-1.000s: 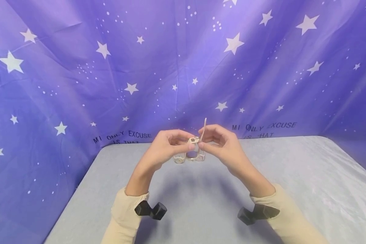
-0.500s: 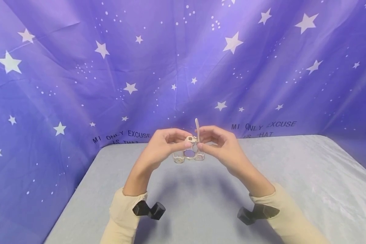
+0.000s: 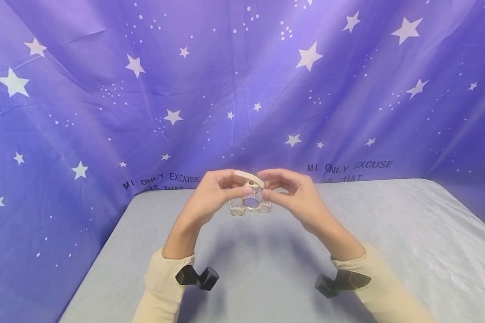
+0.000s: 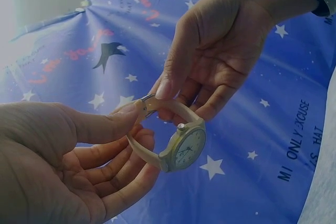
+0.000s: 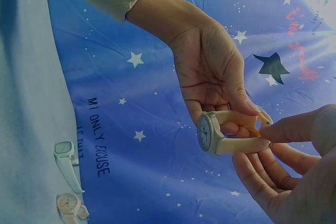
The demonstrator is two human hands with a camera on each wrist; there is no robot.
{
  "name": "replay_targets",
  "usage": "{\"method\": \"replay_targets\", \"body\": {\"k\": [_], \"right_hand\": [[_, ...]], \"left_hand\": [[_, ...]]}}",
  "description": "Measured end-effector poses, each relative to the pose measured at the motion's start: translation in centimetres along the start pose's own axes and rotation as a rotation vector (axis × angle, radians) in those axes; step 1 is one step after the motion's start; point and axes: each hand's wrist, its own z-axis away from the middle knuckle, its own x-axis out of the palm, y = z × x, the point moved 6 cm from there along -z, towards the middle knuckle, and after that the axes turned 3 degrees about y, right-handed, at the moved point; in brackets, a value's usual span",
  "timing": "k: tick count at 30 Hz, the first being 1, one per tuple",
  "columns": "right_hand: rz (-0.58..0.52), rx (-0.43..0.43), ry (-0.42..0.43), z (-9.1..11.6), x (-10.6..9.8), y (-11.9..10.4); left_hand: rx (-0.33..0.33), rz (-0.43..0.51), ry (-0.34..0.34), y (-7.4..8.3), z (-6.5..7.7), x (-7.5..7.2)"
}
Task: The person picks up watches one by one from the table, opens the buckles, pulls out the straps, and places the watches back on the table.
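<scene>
Both hands hold a cream wristwatch [image 4: 188,149] with a round white dial, raised over the far part of the table. My left hand [image 3: 214,195] pinches one strap end by the metal buckle [image 4: 148,102] between thumb and fingers. From the other side, my right hand [image 3: 297,195] pinches the other part of the strap [image 5: 244,146]. The strap forms a loop, its two ends meeting between the fingertips. In the head view a pale strap piece [image 3: 248,176] arches leftward over the top of the loop. Fingers partly cover the buckle.
Two more watches lie near the table's far edge: one with a squarish case [image 5: 64,149], one with a round dial [image 5: 68,203]. A grey-blue cloth covers the table [image 3: 266,273]. A purple star-printed curtain [image 3: 234,80] hangs behind it.
The strap's free end, standing upright by the right hand a second ago, has swung left and now lies over the top of the loop. Both hands stay almost in place.
</scene>
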Motion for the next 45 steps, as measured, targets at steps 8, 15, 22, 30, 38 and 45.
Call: {"method": "replay_targets", "body": {"k": [8, 15, 22, 30, 38, 45], "right_hand": [[0.007, 0.06, 0.009, 0.0, -0.1, 0.3], [0.027, 0.068, 0.025, -0.1, -0.3, 0.3], [0.043, 0.081, 0.029, 0.0, -0.5, 0.0], [0.035, 0.086, 0.014, 0.1, -0.5, -0.1], [0.037, 0.099, 0.007, 0.2, -0.5, -0.1], [0.021, 0.096, 0.006, 0.1, -0.6, 0.1]], "left_hand": [[0.007, -0.032, 0.043, 0.0, 0.0, 0.1], [0.044, -0.041, 0.029, 0.2, -0.1, 0.6], [0.03, -0.041, 0.007, 0.3, -0.1, 0.6], [0.015, -0.046, 0.023, 0.3, 0.1, 0.1], [0.032, -0.014, 0.023, 0.4, 0.3, -0.4], [0.021, -0.019, 0.044, 0.6, 0.2, -0.7]]}}
